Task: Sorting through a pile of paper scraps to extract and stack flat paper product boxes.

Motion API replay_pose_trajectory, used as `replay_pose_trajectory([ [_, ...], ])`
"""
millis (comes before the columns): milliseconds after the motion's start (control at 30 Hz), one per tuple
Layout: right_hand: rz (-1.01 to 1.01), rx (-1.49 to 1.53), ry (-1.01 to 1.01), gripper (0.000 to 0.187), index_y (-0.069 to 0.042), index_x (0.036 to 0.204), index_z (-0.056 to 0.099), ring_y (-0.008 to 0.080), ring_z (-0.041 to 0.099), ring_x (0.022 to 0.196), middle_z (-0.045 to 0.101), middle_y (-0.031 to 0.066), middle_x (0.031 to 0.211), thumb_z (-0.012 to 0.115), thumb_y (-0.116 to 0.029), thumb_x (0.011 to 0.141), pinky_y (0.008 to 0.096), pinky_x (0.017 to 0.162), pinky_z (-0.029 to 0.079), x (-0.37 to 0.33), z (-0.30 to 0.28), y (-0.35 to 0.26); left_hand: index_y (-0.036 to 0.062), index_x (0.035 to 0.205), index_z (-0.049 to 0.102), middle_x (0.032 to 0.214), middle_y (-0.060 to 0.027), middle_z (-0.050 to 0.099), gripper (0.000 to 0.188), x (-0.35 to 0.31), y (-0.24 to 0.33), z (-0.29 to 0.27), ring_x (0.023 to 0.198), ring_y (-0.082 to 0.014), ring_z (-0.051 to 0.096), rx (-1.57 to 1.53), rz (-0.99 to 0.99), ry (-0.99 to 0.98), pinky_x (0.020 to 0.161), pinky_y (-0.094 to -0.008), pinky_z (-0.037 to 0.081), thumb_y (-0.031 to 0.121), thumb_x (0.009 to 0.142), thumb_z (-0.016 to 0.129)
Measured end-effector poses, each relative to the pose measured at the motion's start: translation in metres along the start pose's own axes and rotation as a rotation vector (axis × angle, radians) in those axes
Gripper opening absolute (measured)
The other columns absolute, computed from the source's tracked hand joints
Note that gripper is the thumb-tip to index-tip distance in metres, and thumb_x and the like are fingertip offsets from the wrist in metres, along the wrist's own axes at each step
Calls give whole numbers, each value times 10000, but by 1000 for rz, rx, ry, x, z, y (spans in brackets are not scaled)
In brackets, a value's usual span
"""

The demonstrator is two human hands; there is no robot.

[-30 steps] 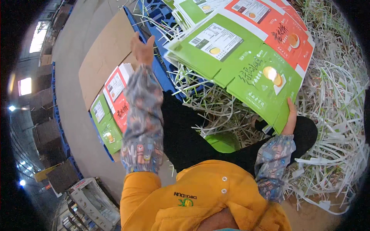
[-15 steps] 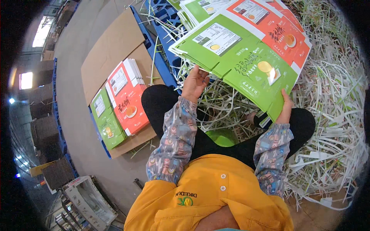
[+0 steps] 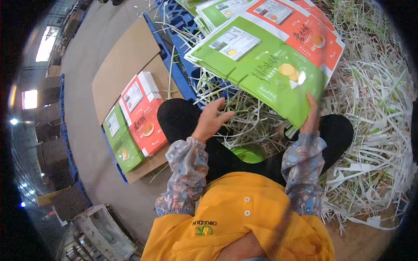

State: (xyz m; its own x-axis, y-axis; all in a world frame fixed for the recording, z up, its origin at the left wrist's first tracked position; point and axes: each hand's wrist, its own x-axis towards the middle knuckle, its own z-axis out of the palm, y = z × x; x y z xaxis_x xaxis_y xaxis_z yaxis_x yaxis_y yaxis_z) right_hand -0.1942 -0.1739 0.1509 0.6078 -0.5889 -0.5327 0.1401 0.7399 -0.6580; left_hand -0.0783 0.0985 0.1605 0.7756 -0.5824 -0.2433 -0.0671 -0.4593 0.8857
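Observation:
A stack of flat printed box sheets (image 3: 257, 74), green on the near side and red-orange on the far side, lies at a slant in front of me. My right hand (image 3: 311, 114) grips its near right corner, with a fingertip on the top sheet. Below the near left edge, apart from the sheets, my left hand (image 3: 213, 119) is open with its fingers spread. It holds nothing and hangs over my knee and some paper strips.
On the left, a second stack of red and green sheets (image 3: 141, 117) rests on brown cardboard (image 3: 126, 61) over a blue pallet (image 3: 163, 52). Shredded paper strips (image 3: 370, 130) heap up on the right. A green rounded thing (image 3: 248, 154) shows between my legs.
My left hand has let go of the near left edge of the sheets and drawn back toward me, its fingers spreading. My right hand still grips the corner.

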Motion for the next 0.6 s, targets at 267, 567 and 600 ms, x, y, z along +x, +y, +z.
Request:
replay_pose_trajectory([
  [267, -183, -264, -128, 369, 16, 1071, 462, 154, 533, 873, 549, 104, 976, 555, -205, 791, 287, 710, 453, -15, 28, 66, -14, 1077, 465, 999, -121, 556, 328, 41, 7, 83, 845, -240, 566, -1292, -450, 250, 747, -352, 476, 92, 780, 553],
  [567, -277, -182, 173, 401, -39, 1065, 455, 176, 534, 789, 547, 95, 957, 585, -290, 780, 309, 683, 438, 78, -25, 11, -26, 1075, 467, 1024, -135, 545, 302, 37, -18, 20, 903, -255, 551, -1194, -462, 189, 768, -373, 473, 41, 786, 521],
  [600, -76, 192, -39, 442, -43, 1104, 437, 209, 540, 846, 540, 97, 997, 597, -290, 774, 350, 733, 442, 88, -22, 10, -24, 1077, 467, 1026, -137, 544, 299, 30, -17, 14, 902, -260, 551, -1196, -484, 196, 770, -372, 473, 47, 790, 516],
])
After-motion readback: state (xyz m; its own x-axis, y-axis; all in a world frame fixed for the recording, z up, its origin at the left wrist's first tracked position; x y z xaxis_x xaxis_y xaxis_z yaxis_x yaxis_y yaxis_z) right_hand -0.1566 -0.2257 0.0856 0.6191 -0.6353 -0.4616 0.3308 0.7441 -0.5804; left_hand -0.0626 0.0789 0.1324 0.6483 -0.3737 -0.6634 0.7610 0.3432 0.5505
